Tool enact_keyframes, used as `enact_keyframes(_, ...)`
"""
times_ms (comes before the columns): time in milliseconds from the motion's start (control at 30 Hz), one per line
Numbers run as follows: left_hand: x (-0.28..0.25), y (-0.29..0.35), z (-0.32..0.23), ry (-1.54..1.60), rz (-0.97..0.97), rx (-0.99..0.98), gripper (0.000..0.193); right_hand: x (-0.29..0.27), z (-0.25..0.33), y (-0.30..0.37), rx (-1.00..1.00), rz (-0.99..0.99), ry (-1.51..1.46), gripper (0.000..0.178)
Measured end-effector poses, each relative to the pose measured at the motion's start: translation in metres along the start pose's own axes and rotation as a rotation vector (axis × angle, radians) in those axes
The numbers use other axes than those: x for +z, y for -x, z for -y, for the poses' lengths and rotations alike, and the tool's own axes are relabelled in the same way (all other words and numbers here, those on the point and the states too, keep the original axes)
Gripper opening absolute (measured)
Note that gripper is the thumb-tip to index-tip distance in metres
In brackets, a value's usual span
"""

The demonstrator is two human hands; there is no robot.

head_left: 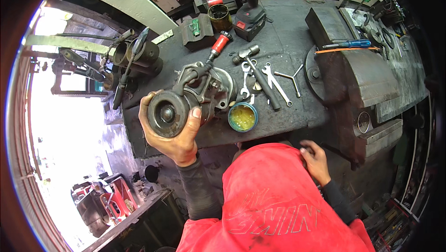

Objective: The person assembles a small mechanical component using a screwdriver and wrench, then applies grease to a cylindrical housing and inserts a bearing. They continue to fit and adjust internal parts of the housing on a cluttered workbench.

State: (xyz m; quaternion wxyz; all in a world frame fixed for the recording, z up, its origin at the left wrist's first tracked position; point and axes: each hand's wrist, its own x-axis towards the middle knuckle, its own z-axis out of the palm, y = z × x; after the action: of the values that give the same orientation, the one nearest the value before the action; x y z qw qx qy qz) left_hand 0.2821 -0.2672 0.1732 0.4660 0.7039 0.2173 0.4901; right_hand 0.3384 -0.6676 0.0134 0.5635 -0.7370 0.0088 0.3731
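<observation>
My left hand (pixel 179 145) is closed around the round, dark end of a greasy metal motor unit (pixel 168 112), thumb on its right side and fingers on its left. The unit sits tilted at the bench's front edge, with a bolted housing behind the round end. Just right of it stands an open round tin (pixel 242 117) of yellow-green grease. Below the bench edge, beside my red shirt, is my right hand (pixel 317 163); its fingers are loosely bent and apart, with nothing visible in them.
A hammer (pixel 264 80), combination wrenches (pixel 277 85) and a three-armed wrench (pixel 292 78) lie on the dark bench (pixel 283 33). A cordless impact wrench (pixel 249 8) stands behind, near a red-handled tool (pixel 220 44). A large vise (pixel 357 75) fills the right, a screwdriver (pixel 353 44) on it.
</observation>
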Motion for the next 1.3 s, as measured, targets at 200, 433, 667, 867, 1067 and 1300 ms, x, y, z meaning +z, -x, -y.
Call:
enact_keyframes(200, -0.001, 0.0, 0.0, 0.057, 0.028, -0.043, 0.089, -0.021, -0.101, 0.028, 0.448, -0.164, 0.187, 0.03)
enact_keyframes(433, -0.003, -0.004, 0.0, 0.075, 0.073, -0.047, 0.087, -0.014, 0.018, -0.007, 0.231, 0.122, 0.422, 0.04)
enact_keyframes(667, -0.004, -0.007, -0.001, 0.072, 0.097, -0.02, 0.087, 0.114, 0.173, -0.095, -0.831, 0.145, 0.61, 0.11)
enact_keyframes(867, -0.004, -0.01, -0.003, 0.092, 0.087, -0.041, 0.087, 0.187, 0.22, -0.18, -0.964, 0.397, 0.631, 0.135)
enact_keyframes(1067, -0.009, -0.012, 0.003, 0.129, 0.117, -0.066, 0.09, 0.186, 0.209, -0.192, -0.966, 0.399, 0.617, 0.115)
enact_keyframes(1300, -0.005, -0.01, 0.011, 0.134, 0.091, -0.03, 0.091, 0.186, 0.209, -0.192, -1.022, 0.314, 0.664, 0.087)
